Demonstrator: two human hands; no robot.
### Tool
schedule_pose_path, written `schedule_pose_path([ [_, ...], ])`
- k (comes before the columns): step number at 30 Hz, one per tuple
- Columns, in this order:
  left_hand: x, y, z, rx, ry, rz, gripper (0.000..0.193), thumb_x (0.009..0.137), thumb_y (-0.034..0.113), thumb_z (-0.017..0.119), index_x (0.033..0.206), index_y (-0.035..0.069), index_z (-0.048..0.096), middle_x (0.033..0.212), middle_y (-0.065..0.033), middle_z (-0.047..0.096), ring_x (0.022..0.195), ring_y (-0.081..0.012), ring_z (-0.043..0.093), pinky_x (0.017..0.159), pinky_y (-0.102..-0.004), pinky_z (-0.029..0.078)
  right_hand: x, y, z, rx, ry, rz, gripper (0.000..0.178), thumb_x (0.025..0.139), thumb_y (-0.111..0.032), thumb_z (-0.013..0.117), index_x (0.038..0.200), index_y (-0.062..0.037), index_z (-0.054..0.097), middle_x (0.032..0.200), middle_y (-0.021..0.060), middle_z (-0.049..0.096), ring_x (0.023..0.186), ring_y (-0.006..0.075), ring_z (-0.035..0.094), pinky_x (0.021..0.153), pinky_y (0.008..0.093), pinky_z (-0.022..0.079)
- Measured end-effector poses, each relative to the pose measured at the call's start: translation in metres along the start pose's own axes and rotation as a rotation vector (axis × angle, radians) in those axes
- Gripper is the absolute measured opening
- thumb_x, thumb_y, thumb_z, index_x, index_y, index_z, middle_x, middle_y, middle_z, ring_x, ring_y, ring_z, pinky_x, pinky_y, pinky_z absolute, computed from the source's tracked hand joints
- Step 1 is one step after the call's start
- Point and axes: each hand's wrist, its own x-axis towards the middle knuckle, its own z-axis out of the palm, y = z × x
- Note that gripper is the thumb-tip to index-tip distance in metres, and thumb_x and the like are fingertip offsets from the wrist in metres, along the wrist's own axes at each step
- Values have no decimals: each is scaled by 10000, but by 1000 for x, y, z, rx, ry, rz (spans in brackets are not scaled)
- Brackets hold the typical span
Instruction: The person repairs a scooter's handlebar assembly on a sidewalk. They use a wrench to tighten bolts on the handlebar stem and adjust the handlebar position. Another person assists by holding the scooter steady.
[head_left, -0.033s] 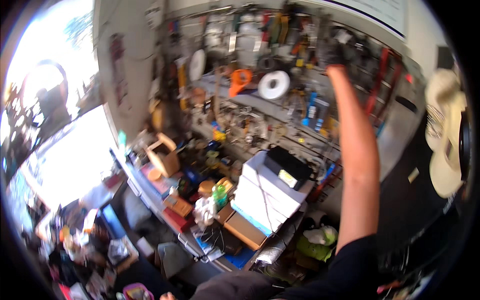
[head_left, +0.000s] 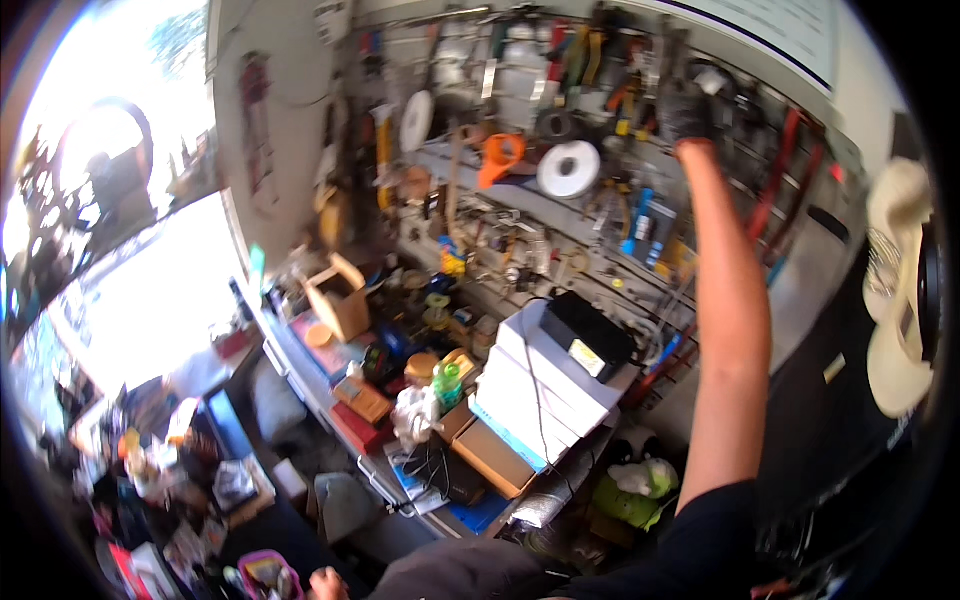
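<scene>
My right arm stretches up to the tool wall (head_left: 480, 185). On my right hand (head_left: 686, 115) is a dark glove with a red cuff. That hand is among the hanging tools at the upper right; its fingers blend into them, so I cannot make out whether it grips anything. Left of it hang an orange holder (head_left: 501, 158) and a white roll (head_left: 568, 169), with several pliers-like tools (head_left: 585, 55) above. Only a small part of my left hand (head_left: 327, 583) shows at the lower edge, near a pink basket (head_left: 266, 560). Its fingers are too small to read.
Below the wall, a cluttered bench holds a white box (head_left: 530, 395) with a black case (head_left: 585, 335) on top, an open cardboard box (head_left: 340, 300) and a green bottle (head_left: 446, 383). Pale hats (head_left: 893, 290) hang at the right. A bright window (head_left: 130, 290) is at the left.
The view has shifted slightly, so the wall and bench sit farther right in the picture. More of my left hand shows at the lower edge. My right hand stays up at the tools.
</scene>
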Motion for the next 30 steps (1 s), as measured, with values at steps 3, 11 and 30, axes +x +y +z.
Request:
schedule_pose_path([
  [3,27,30,23,-194,121,140,170,959,187,587,910,25,603,660,-45,584,454,-147,544,385,-301,424,-16,-7,-23,214,202,28,453,914,-392,622,1199,-42,653,920,220,722,851,324,720,738,447,553],
  [11,62,255,108,-433,33,423,302,988,207,643,1228,25,625,881,-65,679,645,-119,614,584,-246,509,-90,-108,-74,1593,-368,529,291,982,-386,633,1067,-121,718,503,-80,423,347,67,269,345,257,191],
  [30,313,806,310,-175,-412,1005,382,970,363,668,1091,2,703,795,-57,685,719,-101,619,684,-285,526,-207,-197,-37,1172,48,644,453,1066,-163,421,1490,-2,423,1489,140,508,1138,192,598,1010,320,471],
])
